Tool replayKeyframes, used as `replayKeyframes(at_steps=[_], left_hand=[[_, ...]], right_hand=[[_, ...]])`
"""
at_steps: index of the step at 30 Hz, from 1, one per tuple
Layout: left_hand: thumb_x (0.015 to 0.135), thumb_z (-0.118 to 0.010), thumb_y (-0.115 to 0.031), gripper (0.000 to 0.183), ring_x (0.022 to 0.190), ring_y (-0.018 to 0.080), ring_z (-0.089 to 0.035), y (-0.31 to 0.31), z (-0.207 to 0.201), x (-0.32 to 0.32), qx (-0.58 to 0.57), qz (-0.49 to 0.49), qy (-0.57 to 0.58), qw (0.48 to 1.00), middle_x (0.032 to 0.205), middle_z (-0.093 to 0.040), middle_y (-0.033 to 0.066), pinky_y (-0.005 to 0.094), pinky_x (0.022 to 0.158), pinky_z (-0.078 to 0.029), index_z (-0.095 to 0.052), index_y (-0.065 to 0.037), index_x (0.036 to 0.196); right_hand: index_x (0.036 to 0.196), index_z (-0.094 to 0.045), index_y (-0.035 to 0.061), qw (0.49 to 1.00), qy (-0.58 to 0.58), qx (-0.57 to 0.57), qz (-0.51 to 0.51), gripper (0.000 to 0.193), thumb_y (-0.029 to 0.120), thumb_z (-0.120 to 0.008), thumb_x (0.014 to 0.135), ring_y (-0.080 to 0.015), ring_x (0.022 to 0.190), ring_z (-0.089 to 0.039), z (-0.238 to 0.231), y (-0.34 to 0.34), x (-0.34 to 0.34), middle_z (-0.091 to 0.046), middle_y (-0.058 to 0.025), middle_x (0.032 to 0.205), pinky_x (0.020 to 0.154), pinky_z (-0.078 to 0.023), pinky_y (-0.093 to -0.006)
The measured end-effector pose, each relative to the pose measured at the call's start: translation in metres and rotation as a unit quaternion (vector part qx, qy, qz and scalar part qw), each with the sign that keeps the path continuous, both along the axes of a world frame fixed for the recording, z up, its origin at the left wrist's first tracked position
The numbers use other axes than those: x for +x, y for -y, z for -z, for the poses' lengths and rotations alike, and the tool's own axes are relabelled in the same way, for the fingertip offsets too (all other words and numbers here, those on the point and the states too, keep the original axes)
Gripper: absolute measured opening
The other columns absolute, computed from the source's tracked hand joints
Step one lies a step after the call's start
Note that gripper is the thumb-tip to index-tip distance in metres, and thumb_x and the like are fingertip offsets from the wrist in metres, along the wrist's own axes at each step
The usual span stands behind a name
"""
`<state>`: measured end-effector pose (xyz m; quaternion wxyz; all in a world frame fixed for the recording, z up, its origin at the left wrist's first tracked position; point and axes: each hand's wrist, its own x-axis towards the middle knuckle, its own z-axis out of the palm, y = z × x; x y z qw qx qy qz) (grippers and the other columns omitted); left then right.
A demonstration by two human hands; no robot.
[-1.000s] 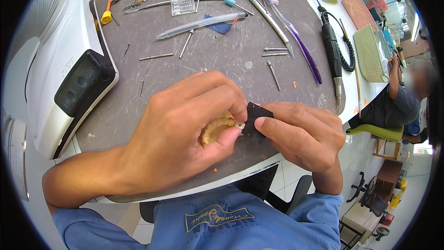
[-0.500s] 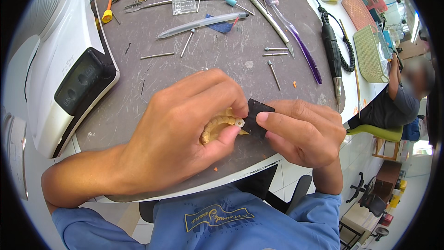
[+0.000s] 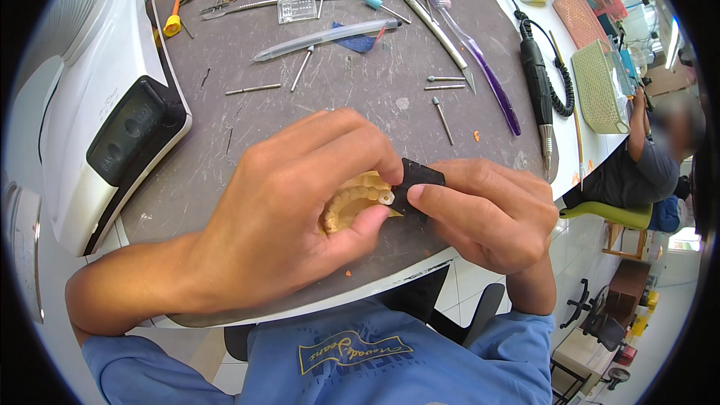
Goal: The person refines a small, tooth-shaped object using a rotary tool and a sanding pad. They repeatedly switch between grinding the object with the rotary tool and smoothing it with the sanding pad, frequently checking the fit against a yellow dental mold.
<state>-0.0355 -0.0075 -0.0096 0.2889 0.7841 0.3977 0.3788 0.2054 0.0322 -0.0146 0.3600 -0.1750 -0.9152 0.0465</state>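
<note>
My left hand point(image 3: 289, 206) is curled round a yellowish dental cast point(image 3: 346, 201), its thumb and fingers closed on the sides. A small white tooth-like piece point(image 3: 386, 197) sits at the cast's right end, between the left thumb and forefinger. In my right hand point(image 3: 495, 214) a thin black sheet point(image 3: 421, 174) is pinched between thumb and fingers. The sheet's left edge lies against the cast's end, next to the white piece. My hands cover much of the cast and the sheet's lower part.
Beyond the hands lie several burs point(image 3: 442, 120), a clear tube point(image 3: 326, 39), a knife point(image 3: 435, 26) and a purple toothbrush point(image 3: 480, 60). A black handpiece point(image 3: 536, 79) rests at right, by baskets point(image 3: 600, 90). A white machine point(image 3: 120, 127) stands left. Another person point(image 3: 649, 150) sits far right.
My right thumb and the black sheet have shifted slightly left, closer to the white piece. My left hand keeps its grip on the cast, almost unmoved.
</note>
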Motion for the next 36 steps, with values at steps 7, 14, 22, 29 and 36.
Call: replayKeyframes(at_steps=[7,14,22,29,36], left_hand=[[0.074,-0.081,0.009,0.027,0.093,0.0256,-0.072,0.0011,0.0021,-0.0008,-0.018,0.000,0.008,1.000,0.107,-0.070,0.0134,0.0331,0.079,-0.057,-0.069,-0.002,0.096],[0.073,-0.081,0.010,0.028,0.092,0.0250,-0.072,0.0015,0.0036,-0.0004,-0.015,-0.002,0.016,1.000,0.106,-0.071,0.0128,0.0330,0.078,-0.057,-0.069,-0.002,0.096],[0.073,-0.080,0.010,0.028,0.090,0.0253,-0.072,0.0016,0.0029,-0.0007,-0.013,-0.001,0.011,1.000,0.106,-0.071,0.0128,0.0333,0.077,-0.057,-0.069,-0.002,0.096],[0.072,-0.080,0.010,0.029,0.090,0.0256,-0.072,0.0015,0.0030,-0.0005,-0.012,0.001,0.011,1.000,0.105,-0.071,0.0130,0.0335,0.077,-0.057,-0.069,-0.001,0.096],[0.072,-0.080,0.010,0.029,0.091,0.0258,-0.072,0.0012,0.0037,-0.0009,-0.007,0.000,0.010,1.000,0.106,-0.071,0.0130,0.0336,0.077,-0.058,-0.069,-0.002,0.096]], right_hand=[[0.100,-0.078,0.0060,1.000,0.022,0.009,-0.004,0.032,0.015,-0.074,0.069,-0.0170,0.066,-0.070,-0.0033,0.0007,0.0013,-0.068,-0.0068,0.081,0.047,-0.051,-0.0261],[0.098,-0.076,0.0019,1.000,0.011,0.026,-0.008,0.030,0.014,-0.073,0.070,-0.0189,0.067,-0.072,0.0001,0.0002,-0.0002,-0.069,-0.0097,0.080,0.046,-0.052,-0.0274],[0.098,-0.072,0.0020,1.000,0.022,-0.004,0.011,0.024,0.006,-0.081,0.076,-0.0220,0.066,-0.074,-0.0058,0.0074,-0.0040,-0.074,-0.0146,0.081,0.052,-0.056,-0.0292],[0.096,-0.074,-0.0019,1.000,0.011,0.011,0.000,0.027,0.011,-0.074,0.073,-0.0207,0.065,-0.073,-0.0022,0.0044,-0.0028,-0.071,-0.0126,0.079,0.049,-0.054,-0.0290],[0.096,-0.074,-0.0021,1.000,0.012,0.008,-0.002,0.027,0.011,-0.073,0.072,-0.0208,0.066,-0.073,-0.0021,0.0040,-0.0028,-0.071,-0.0127,0.079,0.048,-0.054,-0.0290]])
